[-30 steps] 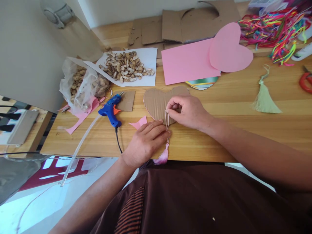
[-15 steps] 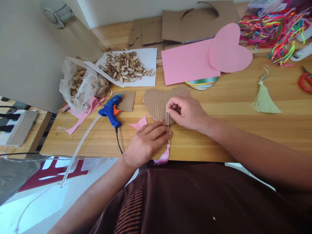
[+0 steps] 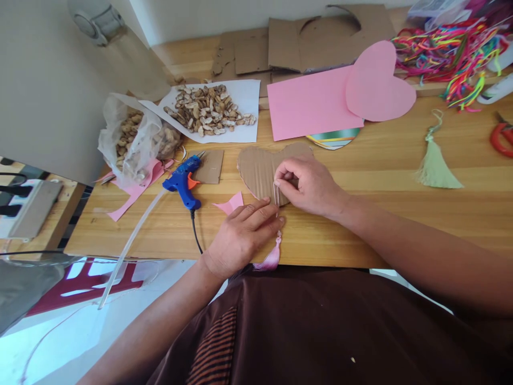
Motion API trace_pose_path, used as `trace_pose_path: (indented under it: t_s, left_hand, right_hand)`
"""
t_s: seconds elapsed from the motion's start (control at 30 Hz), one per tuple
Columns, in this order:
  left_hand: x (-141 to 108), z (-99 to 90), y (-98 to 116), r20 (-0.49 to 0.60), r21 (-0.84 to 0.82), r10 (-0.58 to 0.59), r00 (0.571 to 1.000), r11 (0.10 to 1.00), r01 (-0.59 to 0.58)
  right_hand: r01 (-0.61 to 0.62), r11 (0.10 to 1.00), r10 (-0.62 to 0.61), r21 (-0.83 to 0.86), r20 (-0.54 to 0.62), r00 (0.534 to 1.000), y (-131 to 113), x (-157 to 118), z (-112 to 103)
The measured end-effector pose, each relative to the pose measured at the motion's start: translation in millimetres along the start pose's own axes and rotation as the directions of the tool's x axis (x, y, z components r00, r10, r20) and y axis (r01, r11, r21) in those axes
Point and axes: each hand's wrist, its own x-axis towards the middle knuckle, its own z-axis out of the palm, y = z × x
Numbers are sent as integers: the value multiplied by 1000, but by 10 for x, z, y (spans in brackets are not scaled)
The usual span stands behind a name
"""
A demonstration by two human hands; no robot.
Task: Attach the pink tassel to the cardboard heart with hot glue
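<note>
A brown cardboard heart lies on the wooden table near its front edge. My right hand is over its right half, thumb and forefinger pinching the white cord loop of a pink tassel. The loop lies across the heart's lower point, and the tassel rests at the table's edge. Flat beside the cord is my left hand, fingers extended, its fingertips at the heart's bottom and at the cord; whether they press the cord is hard to see.
A blue glue gun lies left, near peanut shells on white paper and a plastic bag. Behind are a pink sheet and pink heart. To the right lie a pale green tassel, red scissors and colourful cords.
</note>
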Motion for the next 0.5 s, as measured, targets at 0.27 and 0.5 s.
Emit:
trace_pose_path:
  t_s: [0.27, 0.5]
  left_hand:
    - [-17, 6, -8, -11, -13, 2, 1000, 1000, -2]
    - [-10, 19, 15, -35, 13, -28, 999, 1000, 28]
  right_hand:
    - [-20, 1000, 20, 15, 0, 1000, 3, -2, -9]
    - [10, 1000, -10, 16, 15, 1000, 34, -9, -30]
